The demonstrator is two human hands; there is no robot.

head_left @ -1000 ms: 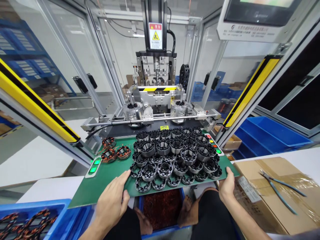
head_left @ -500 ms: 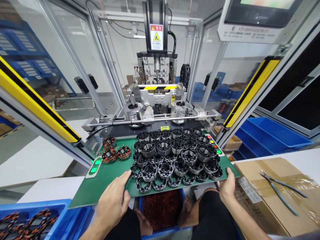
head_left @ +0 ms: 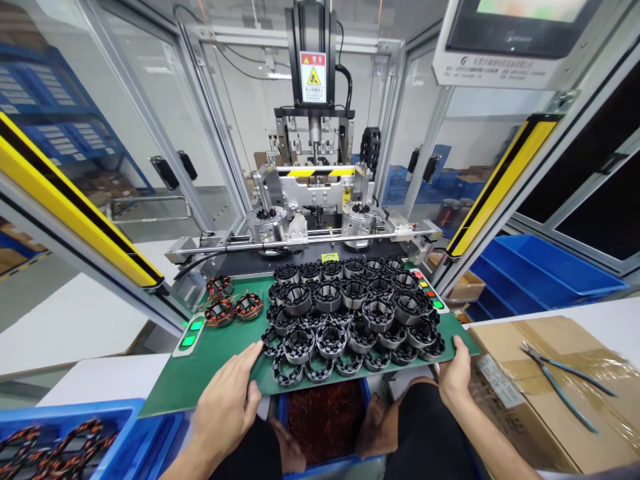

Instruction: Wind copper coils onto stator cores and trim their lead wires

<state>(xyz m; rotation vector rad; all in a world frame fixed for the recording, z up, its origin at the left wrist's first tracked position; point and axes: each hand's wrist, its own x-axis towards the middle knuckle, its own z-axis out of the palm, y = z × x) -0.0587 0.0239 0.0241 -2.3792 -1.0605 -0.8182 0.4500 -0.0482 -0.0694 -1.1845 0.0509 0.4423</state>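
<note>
My left hand point(head_left: 227, 390) lies over the front edge of the green tabletop point(head_left: 195, 380), fingers stretched out flat and thumb apart. Its fingertips touch or nearly touch a stator core point(head_left: 271, 341) at the front left of a stacked group. These bare cores point(head_left: 331, 340) are grey steel rings with black insulation, piled in rows. My right hand point(head_left: 455, 373) grips the tabletop's front edge at the right, thumb on top, the other fingers mostly hidden below. Several stators wound with copper wire point(head_left: 249, 305) sit at the back left of the tabletop.
Behind the tabletop stands a winding machine with two round fixtures point(head_left: 267, 227), between yellow light barriers point(head_left: 505, 187). Green-lit buttons point(head_left: 189, 340) are at the left. Pliers point(head_left: 560, 383) lie on a cardboard box point(head_left: 505, 333). A blue bin point(head_left: 125, 417) holds wound stators; copper-coloured scraps point(head_left: 325, 420) lie below.
</note>
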